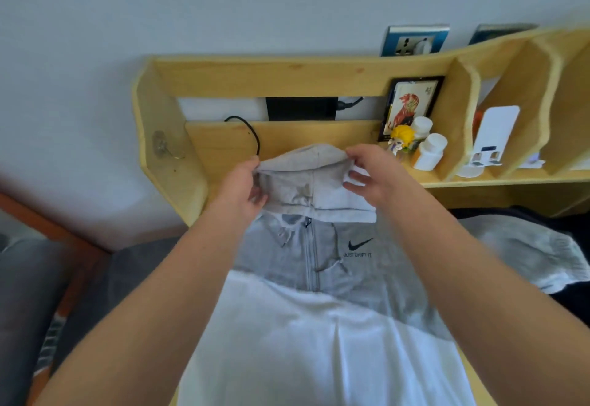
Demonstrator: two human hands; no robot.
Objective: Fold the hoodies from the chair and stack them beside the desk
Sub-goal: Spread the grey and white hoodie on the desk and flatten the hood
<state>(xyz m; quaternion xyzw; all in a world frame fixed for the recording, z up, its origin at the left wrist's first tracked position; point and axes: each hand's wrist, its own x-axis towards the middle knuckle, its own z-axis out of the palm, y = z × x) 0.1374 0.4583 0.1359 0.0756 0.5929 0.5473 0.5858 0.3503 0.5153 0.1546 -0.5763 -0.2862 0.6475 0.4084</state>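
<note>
1. Hoodie (319,310) lies front-up on the desk (479,383) before you.
2. Your left hand (241,187) pinches the hood (306,175).
3. Your right hand (372,171) grips its other edge.

Matt cloth hoodie (319,278), pale wood shelf (287,76)

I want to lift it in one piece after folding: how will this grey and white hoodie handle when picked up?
The hoodie is probably floppy: its hood bends and creases between the left hand and right hand. Its loose sleeve, draped to the right, would likely dangle. It looks light, and unlikely to slip.
</note>
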